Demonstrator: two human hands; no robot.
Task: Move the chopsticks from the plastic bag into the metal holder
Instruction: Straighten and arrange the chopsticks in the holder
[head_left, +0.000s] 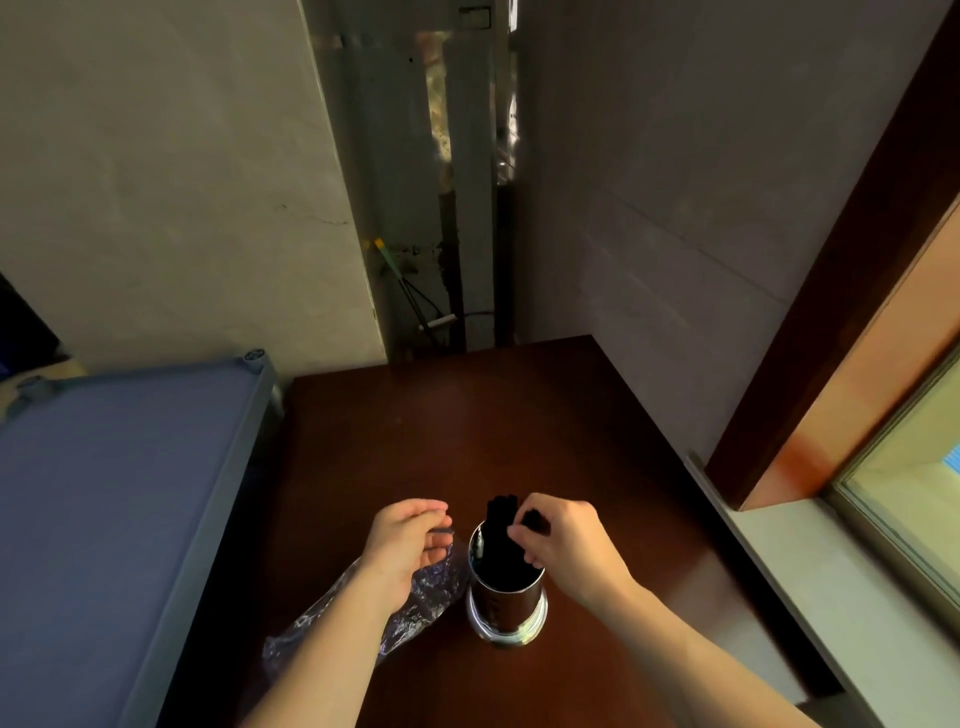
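A shiny metal holder (506, 605) stands upright on the dark brown table (467, 431). Several black chopsticks (501, 525) stand in it, their tops sticking out above the rim. My right hand (566, 545) is over the holder and pinches the tops of the chopsticks with curled fingers. A crumpled clear plastic bag (415, 597) lies on the table just left of the holder. My left hand (408, 545) hovers above the bag with relaxed fingers and holds nothing; my forearm hides part of the bag.
A blue-covered bed (114, 478) with a grey frame borders the table on the left. A pale window sill (831, 587) and window frame run along the right. Walls stand behind the table's far edge.
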